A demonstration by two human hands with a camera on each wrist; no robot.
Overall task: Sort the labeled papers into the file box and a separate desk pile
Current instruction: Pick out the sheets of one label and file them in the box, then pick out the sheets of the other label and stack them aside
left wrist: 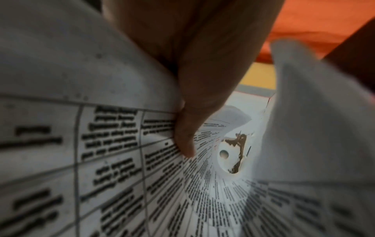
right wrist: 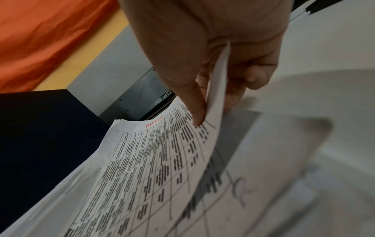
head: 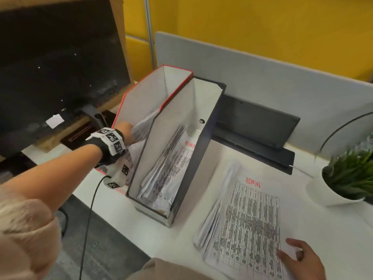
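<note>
A red-edged file box (head: 145, 91) and a black file box (head: 201, 158) stand side by side on the white desk (head: 125, 209). The black one holds printed sheets (head: 171, 168) with "ADMIN" in red. My left hand (head: 126, 128) reaches into the red box and grips a curled printed sheet (left wrist: 113, 152), with a finger (left wrist: 186, 136) pressed on it. A desk pile (head: 248, 219) with an "ADMIN" sheet on top lies to the right. My right hand (head: 296, 255) pinches that top sheet (right wrist: 152, 160) at its near corner and lifts it off the pile.
A dark monitor (head: 56, 67) stands at the back left and a closed dark laptop (head: 256, 122) behind the boxes. A potted plant (head: 347, 174) sits at the right edge. A grey divider (head: 262, 77) bounds the desk at the back. A black cable (head: 90, 215) hangs from my left wrist.
</note>
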